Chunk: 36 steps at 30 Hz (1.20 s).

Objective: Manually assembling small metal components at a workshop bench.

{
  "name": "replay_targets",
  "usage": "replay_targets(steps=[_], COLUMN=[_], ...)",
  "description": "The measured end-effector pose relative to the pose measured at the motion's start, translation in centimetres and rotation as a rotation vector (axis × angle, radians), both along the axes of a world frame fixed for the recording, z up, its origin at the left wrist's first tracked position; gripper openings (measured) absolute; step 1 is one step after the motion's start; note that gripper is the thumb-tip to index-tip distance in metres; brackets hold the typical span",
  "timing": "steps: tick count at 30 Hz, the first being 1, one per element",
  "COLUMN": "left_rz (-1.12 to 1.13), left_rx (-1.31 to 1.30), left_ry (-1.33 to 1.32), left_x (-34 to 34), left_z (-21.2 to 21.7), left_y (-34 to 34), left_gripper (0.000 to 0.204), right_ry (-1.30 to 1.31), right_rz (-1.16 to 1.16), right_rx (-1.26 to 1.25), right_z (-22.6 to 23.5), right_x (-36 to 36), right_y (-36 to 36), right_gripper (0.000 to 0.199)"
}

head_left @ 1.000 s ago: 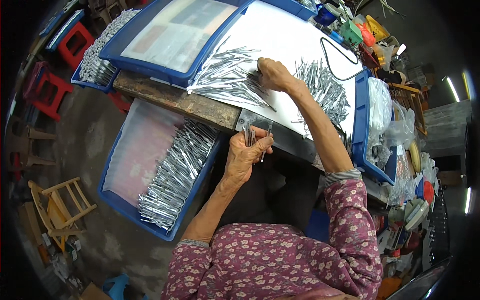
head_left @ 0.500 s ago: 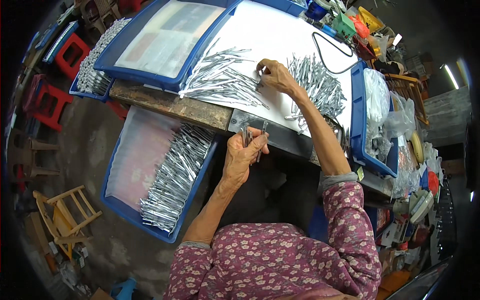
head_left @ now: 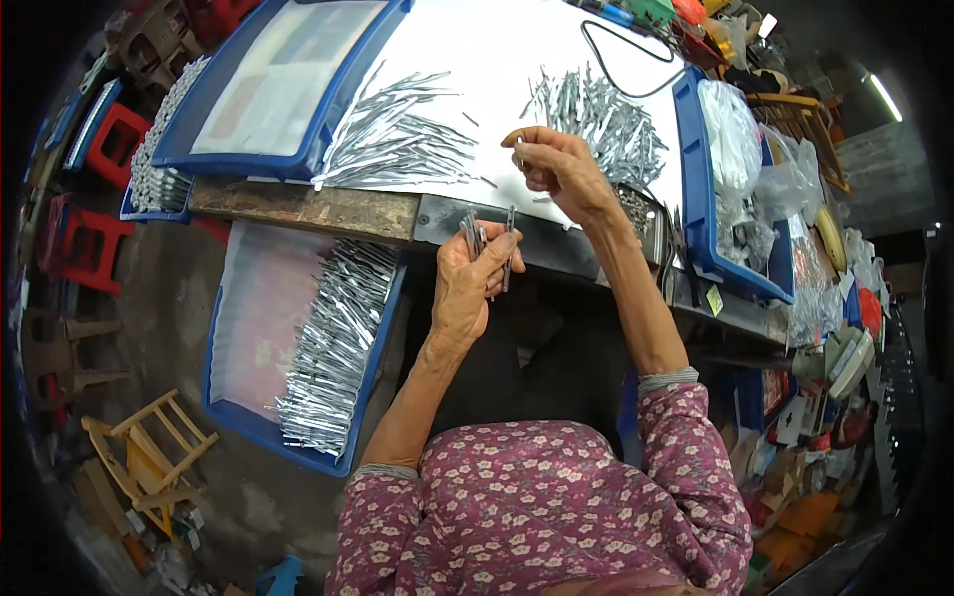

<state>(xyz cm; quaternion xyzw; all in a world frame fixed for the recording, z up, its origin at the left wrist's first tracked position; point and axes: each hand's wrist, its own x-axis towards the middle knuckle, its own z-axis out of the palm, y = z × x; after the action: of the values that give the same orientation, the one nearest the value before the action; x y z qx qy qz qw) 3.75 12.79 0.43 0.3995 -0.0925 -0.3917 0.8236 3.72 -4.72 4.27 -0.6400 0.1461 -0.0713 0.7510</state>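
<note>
In front of the table's edge, my left hand (head_left: 465,283) is closed around several slim silver metal strips (head_left: 472,233), their ends standing up past the fingers. My right hand (head_left: 568,177) is over the white tabletop, thumb and forefinger pinched together. A small shiny bit shows at those fingertips, too small to name. Between the hands and a blue tray lies a fanned-out pile of long metal strips (head_left: 402,139). A second heap of metal strips (head_left: 601,119) lies beyond my right hand. Beside my right wrist is a container of small metal parts (head_left: 636,211).
A blue tray (head_left: 323,149) stands at the table's back left. Below the table edge, another blue bin (head_left: 214,392) holds many metal strips. A blue crate with plastic bags (head_left: 730,139) is at the right. A black cable loop (head_left: 636,94) lies behind. Red stools (head_left: 89,238) stand left.
My right hand has drawn back from the fanned pile, toward me and to the right, fingers still pinched. My left hand keeps its strips. The whole view has shifted somewhat.
</note>
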Motion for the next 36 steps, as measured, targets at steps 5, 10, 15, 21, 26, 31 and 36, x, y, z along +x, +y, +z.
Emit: replay_targets(steps=[5, 10, 15, 21, 26, 31, 36], left_rz=[-0.056, -0.078, -0.112, -0.149, -0.182, -0.174, -0.181], left_rx=[-0.002, 0.026, 0.045, 0.082, 0.116, 0.176, 0.215], left_ry=[-0.018, -0.024, -0.038, -0.066, -0.096, -0.186, -0.226], left_x=[-1.0, -2.1, -2.9, -3.9, -4.6, -5.2, -5.5], left_z=[0.4, 0.4, 0.6, 0.5, 0.7, 0.6, 0.8], left_y=[-1.3, -2.1, -2.4, -2.9, -3.2, -3.6, -3.7], left_gripper=[0.016, 0.015, 0.015, 0.015, 0.015, 0.015, 0.015], right_ry=[-0.072, -0.095, -0.111, -0.157, -0.139, -0.122, -0.114], right_rz=[-0.055, -0.107, -0.18, -0.22, -0.246, -0.227, -0.226], right_rx=[0.233, 0.235, 0.212, 0.181, 0.095, 0.095, 0.041], right_z=[-0.7, -1.0, -1.4, -1.4, -1.4, -1.7, -2.0], right_x=[-3.9, -6.2, -8.0, -9.4, -10.4, -11.1, -11.6], right_y=[0.4, 0.3, 0.1, -0.2, -0.4, -0.7, -1.2], right_gripper=[0.02, 0.019, 0.019, 0.018, 0.019, 0.018, 0.018])
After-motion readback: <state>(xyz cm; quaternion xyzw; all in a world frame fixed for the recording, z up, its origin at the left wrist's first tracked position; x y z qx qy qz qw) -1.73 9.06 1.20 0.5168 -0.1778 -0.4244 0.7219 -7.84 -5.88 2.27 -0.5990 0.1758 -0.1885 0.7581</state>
